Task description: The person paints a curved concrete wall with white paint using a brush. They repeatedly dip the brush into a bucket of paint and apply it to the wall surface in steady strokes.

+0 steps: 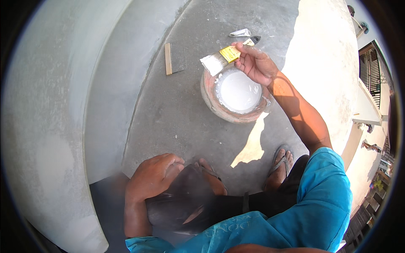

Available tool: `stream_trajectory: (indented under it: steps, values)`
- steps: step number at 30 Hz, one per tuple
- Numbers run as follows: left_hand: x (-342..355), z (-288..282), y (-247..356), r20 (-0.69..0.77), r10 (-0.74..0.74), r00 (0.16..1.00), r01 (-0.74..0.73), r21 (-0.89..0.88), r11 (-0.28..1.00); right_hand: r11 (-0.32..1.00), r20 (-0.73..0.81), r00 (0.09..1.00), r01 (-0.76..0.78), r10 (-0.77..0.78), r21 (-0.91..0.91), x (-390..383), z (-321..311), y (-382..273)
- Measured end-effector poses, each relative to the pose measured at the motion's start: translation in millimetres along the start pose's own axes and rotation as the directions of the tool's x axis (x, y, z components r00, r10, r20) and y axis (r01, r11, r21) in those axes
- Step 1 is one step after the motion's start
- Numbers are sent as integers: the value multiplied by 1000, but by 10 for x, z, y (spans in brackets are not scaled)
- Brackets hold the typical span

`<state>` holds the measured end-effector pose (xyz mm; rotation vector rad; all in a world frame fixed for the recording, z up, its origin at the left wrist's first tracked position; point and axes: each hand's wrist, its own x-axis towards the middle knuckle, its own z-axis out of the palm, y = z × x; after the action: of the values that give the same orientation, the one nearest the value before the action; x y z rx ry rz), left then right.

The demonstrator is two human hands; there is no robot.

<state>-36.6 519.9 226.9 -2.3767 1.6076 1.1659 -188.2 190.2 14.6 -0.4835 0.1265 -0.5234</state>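
My right hand (258, 64) grips a paintbrush (230, 54) by its handle, fingers and thumb closed round it. The brush has a yellow band, a dark handle end and bristles coated in white, which point left over the bucket's far rim. Below it stands a round, stained reddish bucket (211, 98) holding white paint (239, 90). My left hand (155, 173) is at my left knee, its fingers curled loosely against the thumb. Nothing shows in it, though its palm side is hidden.
A scraper (168, 59) with a wooden edge lies on the grey concrete floor (164, 114), left of the bucket. Beyond the bucket is a crumpled whitish piece (240, 33). A curved pale wall (55, 105) with a ledge runs along the left. My sandalled feet (278, 166) are close to the bucket.
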Motion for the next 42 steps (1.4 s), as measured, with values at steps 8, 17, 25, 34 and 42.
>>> stream_trajectory:
  steps: [8,17,25,34,42]
  values:
    - [18,-128,45,40,-219,975,219,11,976,785,127,809,501,-574,364,85,1736,-78]
    - [-33,64,-395,-14,-196,980,196,-6,981,476,7,480,867,-877,146,366,2352,-458]
    - [-58,64,-520,-11,-296,955,293,-112,950,440,-10,456,863,-890,248,531,2682,-616]
    - [-35,14,-508,11,-296,955,294,-128,947,450,32,457,858,-889,247,571,2830,-571]
    - [-10,0,-508,38,-326,945,328,-124,936,375,72,368,914,-927,156,736,2795,-671]
